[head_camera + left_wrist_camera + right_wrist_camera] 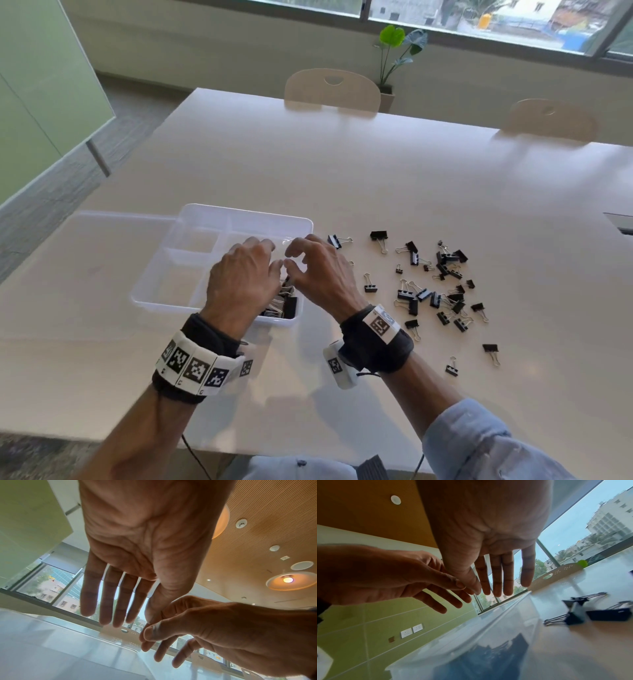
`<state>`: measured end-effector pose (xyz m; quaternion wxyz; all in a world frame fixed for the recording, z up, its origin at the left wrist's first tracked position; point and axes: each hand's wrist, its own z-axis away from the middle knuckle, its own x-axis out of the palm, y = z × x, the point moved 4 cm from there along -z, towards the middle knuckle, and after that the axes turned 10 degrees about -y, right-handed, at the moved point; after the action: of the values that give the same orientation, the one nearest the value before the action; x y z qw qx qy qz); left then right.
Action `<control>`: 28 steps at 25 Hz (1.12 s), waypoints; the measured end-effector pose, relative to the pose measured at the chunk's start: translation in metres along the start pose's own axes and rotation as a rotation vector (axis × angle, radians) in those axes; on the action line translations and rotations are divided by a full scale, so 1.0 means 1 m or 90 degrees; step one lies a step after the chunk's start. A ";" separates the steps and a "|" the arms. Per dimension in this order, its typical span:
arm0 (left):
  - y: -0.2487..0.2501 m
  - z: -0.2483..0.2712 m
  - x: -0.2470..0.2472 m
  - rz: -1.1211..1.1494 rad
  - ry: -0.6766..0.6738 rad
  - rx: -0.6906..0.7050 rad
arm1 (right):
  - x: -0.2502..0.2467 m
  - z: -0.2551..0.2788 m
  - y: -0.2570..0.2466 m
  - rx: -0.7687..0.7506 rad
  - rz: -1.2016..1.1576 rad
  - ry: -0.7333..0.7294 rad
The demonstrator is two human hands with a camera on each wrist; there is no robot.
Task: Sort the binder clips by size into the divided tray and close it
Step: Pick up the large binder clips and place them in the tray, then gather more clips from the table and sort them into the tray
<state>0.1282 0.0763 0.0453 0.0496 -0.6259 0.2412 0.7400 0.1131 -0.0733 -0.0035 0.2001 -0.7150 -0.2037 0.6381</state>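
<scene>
A clear divided tray (246, 209) lies on the white table with its lid (116, 236) folded out flat to the left. Large black binder clips (287, 304) fill its near right compartment; the other compartments look bare. My left hand (265, 258) and right hand (303, 255) hover side by side over that compartment, thumbs nearly touching. The left wrist view shows the left hand (118, 601) with straight fingers and nothing in it. The right hand (498, 574) is also spread and holds nothing. Many loose clips (442, 291) of mixed sizes lie right of the tray.
Two pale chairs (332, 90) (551, 120) stand at the far table edge, with a potted plant (394, 51) behind them. A dark slot (620, 222) sits in the table at the right edge. A few stray clips (490, 349) lie near the front right.
</scene>
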 end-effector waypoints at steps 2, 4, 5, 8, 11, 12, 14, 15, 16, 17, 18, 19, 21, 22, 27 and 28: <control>0.026 -0.007 0.006 0.013 -0.016 0.048 | -0.018 0.008 0.023 0.035 0.005 0.014; 0.052 -0.018 0.017 0.019 -0.037 0.115 | -0.033 0.015 0.048 0.068 0.002 0.020; 0.063 -0.024 0.025 0.011 -0.055 0.142 | -0.040 0.017 0.062 0.087 -0.001 0.019; 0.089 -0.039 0.057 -0.058 -0.184 0.137 | -0.061 0.017 0.105 0.156 0.018 0.009; 0.110 -0.049 0.082 -0.160 -0.272 0.085 | -0.076 0.001 0.145 0.200 0.036 -0.052; 0.114 -0.054 0.086 -0.163 -0.262 0.075 | -0.079 -0.006 0.155 0.211 0.036 -0.065; 0.120 -0.066 0.093 -0.155 -0.240 0.056 | -0.083 -0.023 0.171 0.235 0.045 -0.069; 0.120 -0.071 0.096 -0.152 -0.243 0.047 | -0.083 -0.031 0.177 0.247 0.058 -0.076; 0.120 -0.075 0.100 -0.152 -0.251 0.037 | -0.081 -0.039 0.181 0.256 0.071 -0.090; 0.119 -0.077 0.103 -0.152 -0.260 0.025 | -0.079 -0.046 0.185 0.260 0.083 -0.111; 0.117 -0.079 0.107 -0.151 -0.264 0.013 | -0.075 -0.052 0.189 0.261 0.092 -0.135; 0.116 -0.080 0.109 -0.150 -0.263 0.004 | -0.071 -0.057 0.193 0.261 0.102 -0.156; 0.113 -0.081 0.112 -0.148 -0.242 -0.004 | -0.064 -0.063 0.198 0.249 0.132 -0.172; 0.113 -0.082 0.113 -0.146 -0.226 -0.005 | -0.061 -0.065 0.198 0.237 0.148 -0.164; 0.114 -0.084 0.109 -0.140 -0.219 -0.016 | -0.053 -0.075 0.194 0.184 0.141 -0.130; 0.115 -0.083 0.108 -0.139 -0.218 -0.016 | -0.052 -0.077 0.191 0.168 0.130 -0.131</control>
<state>0.1374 -0.0845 -0.0316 0.1621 -0.5141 0.1511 0.8286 0.1911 -0.2639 -0.0565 0.2043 -0.6303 -0.0640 0.7462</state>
